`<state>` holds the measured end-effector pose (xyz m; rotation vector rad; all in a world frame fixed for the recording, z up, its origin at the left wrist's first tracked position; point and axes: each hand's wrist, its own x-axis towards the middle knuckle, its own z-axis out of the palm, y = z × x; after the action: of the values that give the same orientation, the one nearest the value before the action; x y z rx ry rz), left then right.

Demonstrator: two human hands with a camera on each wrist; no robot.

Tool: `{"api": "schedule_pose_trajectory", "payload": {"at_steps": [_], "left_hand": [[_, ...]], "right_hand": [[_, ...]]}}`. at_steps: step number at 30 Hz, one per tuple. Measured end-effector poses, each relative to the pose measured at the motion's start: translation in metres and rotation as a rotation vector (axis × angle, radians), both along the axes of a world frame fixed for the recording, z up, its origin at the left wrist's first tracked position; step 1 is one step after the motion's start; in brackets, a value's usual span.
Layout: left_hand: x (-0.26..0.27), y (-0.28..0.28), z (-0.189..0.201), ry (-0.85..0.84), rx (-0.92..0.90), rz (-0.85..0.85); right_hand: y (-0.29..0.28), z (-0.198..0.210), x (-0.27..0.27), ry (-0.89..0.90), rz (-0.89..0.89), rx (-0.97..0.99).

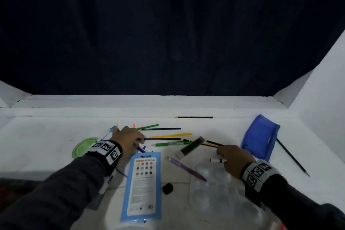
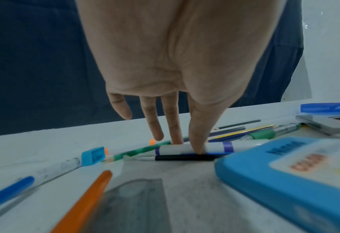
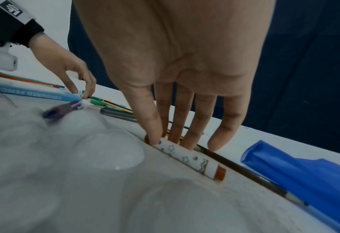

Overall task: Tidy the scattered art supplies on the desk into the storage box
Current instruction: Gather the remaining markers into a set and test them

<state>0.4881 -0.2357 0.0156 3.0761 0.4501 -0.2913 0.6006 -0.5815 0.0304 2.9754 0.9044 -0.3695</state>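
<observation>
While your left hand [image 2: 177, 75] pinches the white marker with purple bands [image 2: 195, 149] between thumb and fingers on the counter [image 1: 224, 125], close fully round the barrel before lifting, so the black pen [image 2: 185, 157] touching it is not dragged along. Your right hand [image 3: 177, 78] grips the star-printed white marker [image 3: 187, 157] with thumb on one side and fingers on the other; lift it straight up, clear of the dark pencil [image 3: 244, 170] just beside it and the clear palette [image 3: 85, 157] edge. The blue storage box [image 1: 260, 136] lies tipped near your right hand, so carry both markers there. Its opening is hard to make out, and whether it holds anything cannot be told. Other pencils and pens are spread between your hands; your left sleeve hides part of the green disc [image 1: 84, 147].
</observation>
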Motion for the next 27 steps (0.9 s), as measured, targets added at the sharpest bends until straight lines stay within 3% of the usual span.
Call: {"api": "schedule_pose_trajectory", "payload": {"at_steps": [5, 12, 14, 17, 20, 24, 27], "left_hand": [[0.010, 0.003, 0.007, 0.021, 0.116, -0.047], [0.003, 0.007, 0.016, -0.049, 0.069, -0.071], [-0.007, 0.003, 0.027, -0.152, -0.063, -0.031], [-0.033, -0.014, 0.049, -0.426, -0.424, 0.036], [-0.072, -0.043, 0.065, -0.613, -0.760, 0.129], [-0.132, -0.091, 0.064, -0.609, -1.157, 0.194], [-0.173, -0.127, 0.052, -0.509, -1.271, 0.212]], "right_hand": [[0.004, -0.007, 0.010, -0.049, 0.040, -0.029], [0.010, 0.005, 0.002, -0.028, 0.031, 0.005], [0.010, 0.010, -0.006, -0.038, 0.025, 0.110], [0.010, 0.016, -0.027, -0.031, 0.015, 0.391], [0.008, 0.026, -0.064, 0.101, -0.029, 0.717], [0.003, 0.027, -0.133, 0.423, -0.098, 1.016], [0.001, 0.017, -0.179, 0.574, -0.134, 1.031]]}}
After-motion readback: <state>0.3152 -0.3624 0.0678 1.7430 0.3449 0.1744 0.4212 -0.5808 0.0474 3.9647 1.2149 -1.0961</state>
